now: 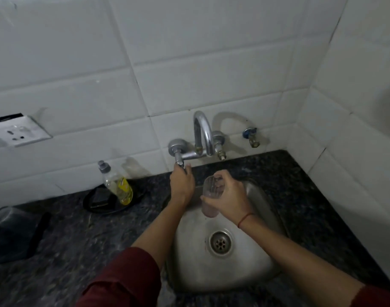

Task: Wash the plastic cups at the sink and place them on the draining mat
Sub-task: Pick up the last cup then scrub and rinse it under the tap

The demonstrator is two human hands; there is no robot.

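Observation:
My right hand grips a clear plastic cup over the steel sink, its mouth tilted up toward the curved spout. No water stream is visible. My left hand reaches up to the tap handle at the left of the wall-mounted tap, fingers curled round its tip. The cup's lower part looks faintly pink. At the far left a dark mat lies on the counter, with something clear and blurred at its back edge.
A dish-soap bottle with yellow liquid leans on a black round holder left of the sink. The dark granite counter surrounds the sink. A wall socket sits at left. A small blue valve is right of the tap.

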